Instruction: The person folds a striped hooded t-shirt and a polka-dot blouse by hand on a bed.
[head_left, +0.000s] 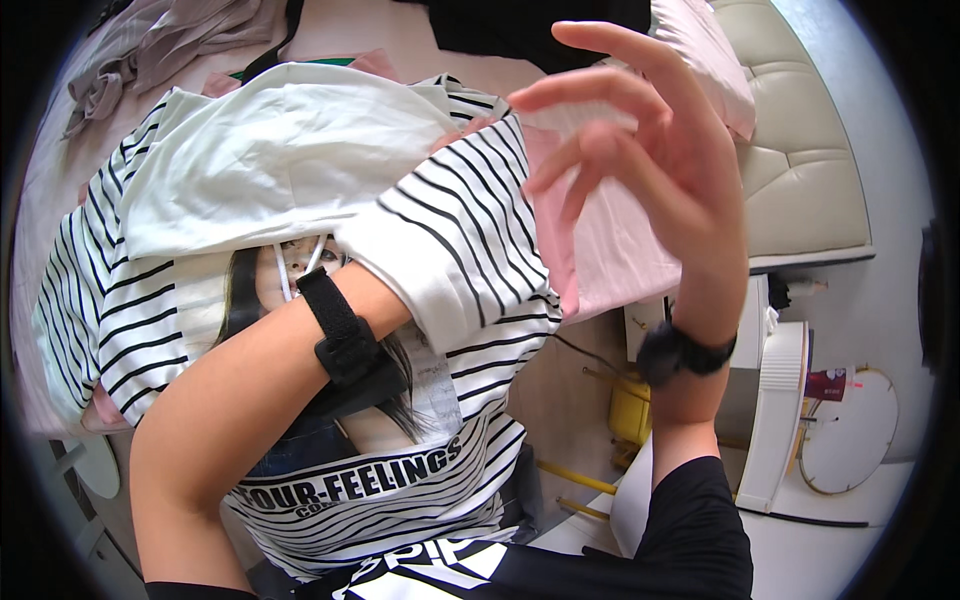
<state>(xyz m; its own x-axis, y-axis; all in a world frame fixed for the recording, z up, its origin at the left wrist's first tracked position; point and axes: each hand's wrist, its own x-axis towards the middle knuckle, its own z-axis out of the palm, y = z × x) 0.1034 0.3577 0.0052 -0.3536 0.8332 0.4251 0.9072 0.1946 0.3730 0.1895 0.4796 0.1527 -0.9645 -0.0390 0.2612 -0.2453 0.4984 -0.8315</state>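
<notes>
A white hooded top with black stripes (499, 375) is spread over the bed edge and hangs down before me. Its front bears a printed picture and writing, and its white hood (292, 142) lies towards the far side. My left forearm crosses the print and enters the cuff of a striped sleeve (465, 217). Most of my left hand (469, 133) is hidden in the cloth; only some fingers seem to show beside the hood, and their grip is unclear. Beyond the sleeve, my right hand (637, 142) is raised, blurred, with fingers apart and nothing in it.
Pink bedding (622, 247) lies under the top. Grey cloth (165, 52), a black garment (525, 30) and a pink pillow (712, 67) are farther back. To the right stand a padded headboard (802, 157), white furniture (772, 420), a round mirror (855, 427) and a yellow object (630, 412).
</notes>
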